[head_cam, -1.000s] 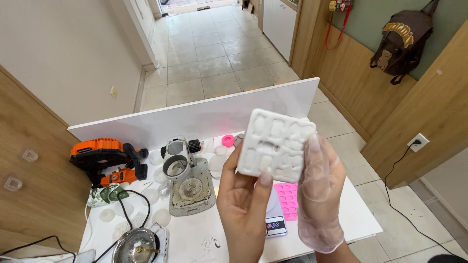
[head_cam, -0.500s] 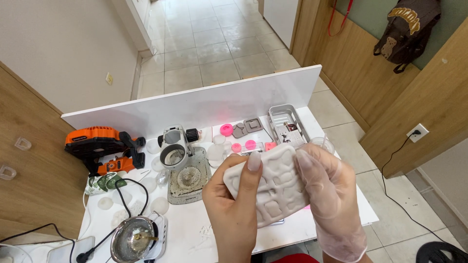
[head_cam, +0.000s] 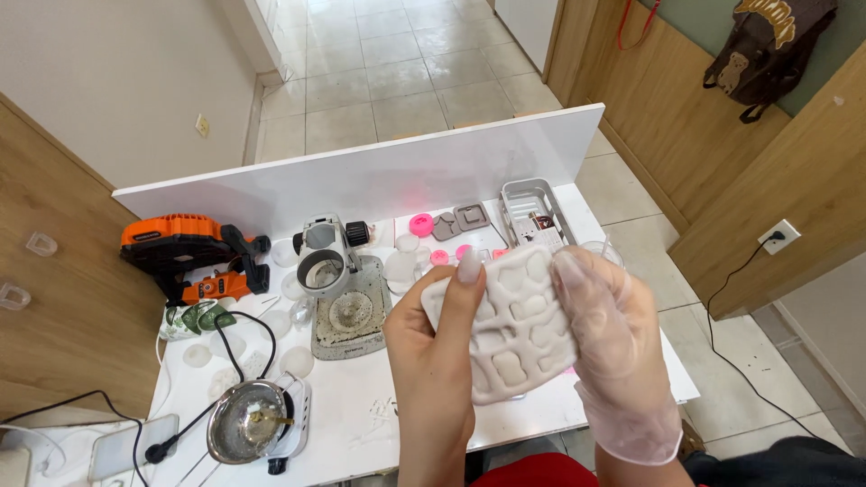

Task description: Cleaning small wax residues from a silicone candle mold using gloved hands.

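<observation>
**Both hands clamp a white silicone mould above the workbench**

The person's bare left hand (head_cam: 433, 347) and gloved right hand (head_cam: 609, 329) grip a white silicone mould (head_cam: 505, 329) from opposite sides, holding it in the air over the near edge of the white table (head_cam: 361, 406). The left thumb presses on the mould's upper left corner, and the right fingers wrap over its right edge; the mould bends slightly between them, its moulded cavities facing the camera.

Behind the hands, a small stereo microscope (head_cam: 327, 252) stands on a grey, dusty base plate (head_cam: 347, 316). An orange power tool (head_cam: 185, 252) lies at the table's left end. A round metal pot on a small hotplate (head_cam: 248, 431) sits near the front left, with black cables beside it. A grey metal tray (head_cam: 532, 212) rests at the far right, near pink round pieces (head_cam: 421, 224). A white board (head_cam: 361, 180) stands upright along the table's far edge.
</observation>
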